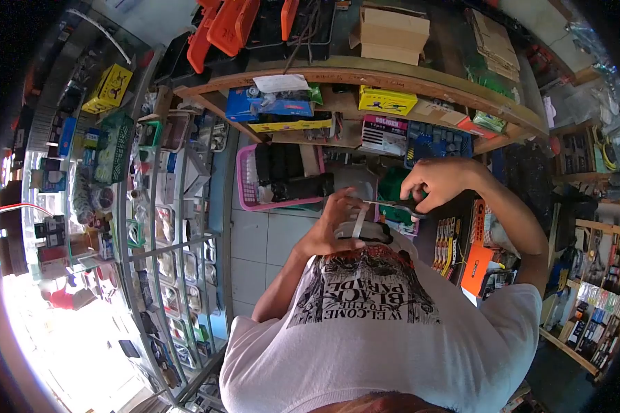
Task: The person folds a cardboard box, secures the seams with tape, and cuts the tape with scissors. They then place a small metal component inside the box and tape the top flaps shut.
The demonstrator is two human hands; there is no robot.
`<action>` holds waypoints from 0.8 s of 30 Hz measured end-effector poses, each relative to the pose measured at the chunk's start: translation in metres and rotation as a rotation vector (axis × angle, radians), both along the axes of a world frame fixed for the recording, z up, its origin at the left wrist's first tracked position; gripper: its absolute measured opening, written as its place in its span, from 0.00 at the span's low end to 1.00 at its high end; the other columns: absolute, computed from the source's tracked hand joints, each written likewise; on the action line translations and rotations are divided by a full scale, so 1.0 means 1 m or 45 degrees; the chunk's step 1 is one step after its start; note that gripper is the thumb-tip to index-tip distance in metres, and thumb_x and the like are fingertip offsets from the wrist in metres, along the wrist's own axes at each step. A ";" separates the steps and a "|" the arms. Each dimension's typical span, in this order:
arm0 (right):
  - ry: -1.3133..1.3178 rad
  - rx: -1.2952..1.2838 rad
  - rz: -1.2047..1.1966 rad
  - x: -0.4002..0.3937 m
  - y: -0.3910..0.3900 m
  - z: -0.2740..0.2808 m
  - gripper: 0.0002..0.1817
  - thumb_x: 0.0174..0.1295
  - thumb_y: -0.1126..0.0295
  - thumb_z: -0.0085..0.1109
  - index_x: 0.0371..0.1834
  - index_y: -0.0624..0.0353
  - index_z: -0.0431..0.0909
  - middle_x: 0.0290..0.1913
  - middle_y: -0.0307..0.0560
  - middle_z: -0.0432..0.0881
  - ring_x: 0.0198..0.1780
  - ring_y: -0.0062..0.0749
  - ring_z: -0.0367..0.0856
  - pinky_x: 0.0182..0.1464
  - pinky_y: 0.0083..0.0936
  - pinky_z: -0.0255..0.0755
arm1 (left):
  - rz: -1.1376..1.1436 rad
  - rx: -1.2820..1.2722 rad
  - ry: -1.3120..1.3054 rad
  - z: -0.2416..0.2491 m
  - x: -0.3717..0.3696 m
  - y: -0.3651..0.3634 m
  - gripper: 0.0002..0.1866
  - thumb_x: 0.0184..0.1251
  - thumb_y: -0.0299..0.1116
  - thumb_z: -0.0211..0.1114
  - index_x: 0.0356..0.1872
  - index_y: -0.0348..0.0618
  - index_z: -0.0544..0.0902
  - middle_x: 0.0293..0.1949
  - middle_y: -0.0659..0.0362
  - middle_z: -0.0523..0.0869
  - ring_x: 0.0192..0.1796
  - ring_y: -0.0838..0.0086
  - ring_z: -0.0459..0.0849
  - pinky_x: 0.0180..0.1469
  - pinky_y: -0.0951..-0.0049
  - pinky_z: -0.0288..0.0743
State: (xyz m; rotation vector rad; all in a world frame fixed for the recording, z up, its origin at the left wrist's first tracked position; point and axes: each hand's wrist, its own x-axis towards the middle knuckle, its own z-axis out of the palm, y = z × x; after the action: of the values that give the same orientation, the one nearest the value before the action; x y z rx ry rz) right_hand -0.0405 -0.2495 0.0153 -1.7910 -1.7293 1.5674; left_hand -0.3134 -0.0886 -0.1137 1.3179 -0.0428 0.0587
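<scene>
My right hand (439, 183) is closed around the dark handles of a pair of scissors (397, 204), its blades pointing left toward my other hand. Just in front of my shirt, my left hand (335, 224) pinches a narrow white strip (360, 220) near its upper end. The strip hangs down from the fingertips, and the scissor blades reach close to its top. Beyond my left hand stands a pink basket (244, 180) holding black rolled items (282, 162).
A wooden shelf (365, 74) crosses in front of me, with boxes below, including a yellow box (387, 100). Glass display shelving (176, 246) runs along my left. An orange box (477, 268) stands at my right. Pale floor tiles (249, 237) show beside the basket.
</scene>
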 end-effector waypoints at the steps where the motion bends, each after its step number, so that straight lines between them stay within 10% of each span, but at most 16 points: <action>1: -0.032 -0.006 -0.001 0.003 -0.003 0.000 0.21 0.55 0.63 0.74 0.50 0.61 0.84 0.28 0.40 0.85 0.26 0.25 0.76 0.30 0.29 0.68 | -0.011 -0.081 0.019 -0.006 0.002 -0.001 0.57 0.55 0.23 0.81 0.80 0.50 0.49 0.66 0.52 0.73 0.71 0.59 0.71 0.71 0.51 0.68; 5: -0.273 -0.059 -0.021 0.016 -0.009 0.020 0.21 0.56 0.59 0.77 0.44 0.63 0.83 0.26 0.40 0.82 0.27 0.26 0.78 0.31 0.31 0.69 | -0.062 -0.313 0.101 -0.020 0.013 0.002 0.57 0.54 0.22 0.81 0.80 0.51 0.49 0.64 0.52 0.74 0.70 0.60 0.72 0.70 0.50 0.71; 15: -0.886 0.456 -0.943 0.229 -0.070 0.033 0.17 0.58 0.67 0.75 0.44 0.54 0.76 0.32 0.45 0.83 0.34 0.33 0.84 0.36 0.35 0.73 | 0.176 0.463 -0.379 0.079 0.064 0.037 0.65 0.46 0.32 0.89 0.80 0.45 0.48 0.66 0.47 0.76 0.70 0.59 0.74 0.72 0.53 0.66; 24: -1.148 0.552 -0.898 0.238 -0.029 0.020 0.14 0.46 0.71 0.79 0.28 0.60 0.79 0.28 0.47 0.83 0.24 0.35 0.83 0.30 0.35 0.74 | 0.186 0.850 -0.619 0.152 0.111 0.033 0.65 0.44 0.31 0.89 0.79 0.45 0.48 0.65 0.46 0.78 0.70 0.55 0.76 0.73 0.51 0.66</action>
State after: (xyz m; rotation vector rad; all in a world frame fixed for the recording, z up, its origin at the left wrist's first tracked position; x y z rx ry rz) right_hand 0.1979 -0.2789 0.0351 -2.5921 -1.2421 0.0744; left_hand -0.2020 -0.0560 0.0381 1.9453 -0.4084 0.5261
